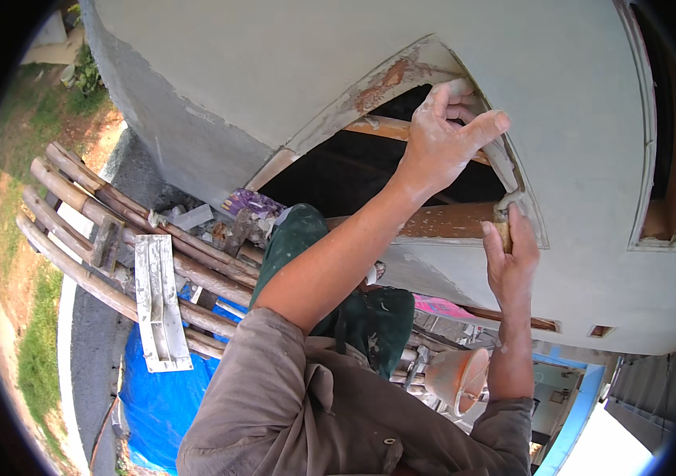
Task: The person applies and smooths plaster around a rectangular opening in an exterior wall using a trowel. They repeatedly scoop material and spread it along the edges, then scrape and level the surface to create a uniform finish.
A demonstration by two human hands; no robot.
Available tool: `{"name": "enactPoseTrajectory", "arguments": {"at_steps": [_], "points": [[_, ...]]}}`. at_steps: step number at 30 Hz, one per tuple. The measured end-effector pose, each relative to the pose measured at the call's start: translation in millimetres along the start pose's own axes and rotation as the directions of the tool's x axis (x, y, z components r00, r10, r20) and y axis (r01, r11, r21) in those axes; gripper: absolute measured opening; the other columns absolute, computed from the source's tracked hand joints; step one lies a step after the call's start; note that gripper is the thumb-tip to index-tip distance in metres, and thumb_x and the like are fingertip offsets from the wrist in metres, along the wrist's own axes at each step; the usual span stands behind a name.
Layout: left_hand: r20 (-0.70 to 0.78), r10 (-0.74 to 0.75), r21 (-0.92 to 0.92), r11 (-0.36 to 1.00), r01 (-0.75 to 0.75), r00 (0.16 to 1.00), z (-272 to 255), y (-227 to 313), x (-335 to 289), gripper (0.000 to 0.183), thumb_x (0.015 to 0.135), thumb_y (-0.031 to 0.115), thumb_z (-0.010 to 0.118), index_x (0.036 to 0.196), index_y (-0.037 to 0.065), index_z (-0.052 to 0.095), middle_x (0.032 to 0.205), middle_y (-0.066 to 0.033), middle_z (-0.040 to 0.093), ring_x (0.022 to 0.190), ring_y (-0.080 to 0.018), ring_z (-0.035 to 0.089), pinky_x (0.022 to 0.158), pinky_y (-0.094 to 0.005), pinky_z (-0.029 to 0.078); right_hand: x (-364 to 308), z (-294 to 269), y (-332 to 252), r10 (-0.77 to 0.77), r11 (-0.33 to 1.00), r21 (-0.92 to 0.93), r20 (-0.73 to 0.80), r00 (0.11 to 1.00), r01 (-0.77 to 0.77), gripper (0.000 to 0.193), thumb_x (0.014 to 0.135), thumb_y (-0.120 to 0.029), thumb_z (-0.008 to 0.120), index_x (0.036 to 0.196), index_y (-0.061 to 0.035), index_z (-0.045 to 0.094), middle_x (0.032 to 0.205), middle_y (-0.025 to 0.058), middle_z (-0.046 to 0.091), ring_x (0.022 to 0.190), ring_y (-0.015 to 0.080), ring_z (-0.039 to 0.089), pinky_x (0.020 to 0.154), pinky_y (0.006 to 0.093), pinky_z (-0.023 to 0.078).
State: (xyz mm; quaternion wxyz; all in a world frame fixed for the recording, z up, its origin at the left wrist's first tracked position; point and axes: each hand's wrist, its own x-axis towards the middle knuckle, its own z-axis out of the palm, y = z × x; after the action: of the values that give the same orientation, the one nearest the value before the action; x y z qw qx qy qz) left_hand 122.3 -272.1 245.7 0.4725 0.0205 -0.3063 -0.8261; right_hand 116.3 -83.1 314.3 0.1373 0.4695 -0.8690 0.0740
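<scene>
A pointed opening (322,174) with fresh grey plaster round its edge is set in the pale wall (306,55). My left hand (445,139) is raised to the opening's right-hand plastered edge. Its fingers are bent and its thumb sticks out, apart from them; the fingertips are partly hidden against the edge. Lower down, my right hand (514,258) is closed round the short wooden handle of a small trowel (503,230). The trowel's grey, mortar-smeared neck meets the edge of the opening, and its blade is hard to separate from the plaster. Both hands carry pale smears.
Wooden bars (409,127) cross the dark opening. At left, bamboo poles (108,210) form a scaffold, with a mortar-stained metal channel (162,301) across them. A blue tarp (159,404) hangs below. An orange bucket (457,377) stands by my right arm. Another framed opening (667,159) lies right.
</scene>
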Motion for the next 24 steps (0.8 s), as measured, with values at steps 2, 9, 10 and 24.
{"name": "enactPoseTrajectory", "arguments": {"at_steps": [2, 9, 10, 24], "points": [[-0.029, 0.011, -0.025, 1.000, -0.012, 1.000, 0, 0, 2, 0.068, 0.073, 0.044, 0.081, 0.108, -0.009, 0.056, 0.090, -0.0123, 0.063, 0.085, -0.0155, 0.061, 0.068, -0.0265, 0.052, 3, -2, -6, -0.002, 1.000, -0.003, 0.002, 1.000, 0.002, 0.044, 0.085, -0.011, 0.070, 0.122, 0.0049, 0.054, 0.095, 0.0200, 0.058, 0.081, 0.0328, 0.060, 0.071, 0.0377, 0.049], [-0.035, 0.021, -0.061, 0.998, -0.024, 0.999, -3, 7, 10, 0.067, 0.074, 0.044, 0.081, 0.106, -0.009, 0.056, 0.093, -0.0142, 0.065, 0.086, -0.0164, 0.062, 0.073, -0.0288, 0.053, 12, -6, -23, 0.024, 0.999, -0.022, -0.004, 1.000, -0.024, 0.043, 0.084, -0.011, 0.070, 0.122, 0.0051, 0.054, 0.094, 0.0203, 0.059, 0.081, 0.0334, 0.061, 0.070, 0.0381, 0.049], [-0.039, 0.028, -0.069, 0.997, -0.030, 0.999, -3, 7, 11, 0.066, 0.074, 0.043, 0.080, 0.106, -0.009, 0.056, 0.092, -0.0140, 0.065, 0.085, -0.0163, 0.062, 0.073, -0.0288, 0.053, 13, -6, -25, 0.016, 1.000, -0.024, -0.006, 1.000, -0.016, 0.043, 0.085, -0.011, 0.070, 0.122, 0.0052, 0.054, 0.094, 0.0204, 0.059, 0.081, 0.0336, 0.061, 0.070, 0.0382, 0.049], [-0.035, -0.102, -0.114, 0.989, 0.097, 0.994, -7, 23, 13, 0.057, 0.080, 0.049, 0.072, 0.106, 0.000, 0.059, 0.097, -0.0068, 0.063, 0.092, -0.0146, 0.059, 0.076, -0.0280, 0.046, 20, -36, -66, 0.019, 0.991, -0.131, 0.049, 0.999, -0.012, 0.041, 0.085, -0.014, 0.070, 0.120, 0.0024, 0.056, 0.090, 0.0185, 0.059, 0.075, 0.0354, 0.061, 0.065, 0.0390, 0.049]]}}
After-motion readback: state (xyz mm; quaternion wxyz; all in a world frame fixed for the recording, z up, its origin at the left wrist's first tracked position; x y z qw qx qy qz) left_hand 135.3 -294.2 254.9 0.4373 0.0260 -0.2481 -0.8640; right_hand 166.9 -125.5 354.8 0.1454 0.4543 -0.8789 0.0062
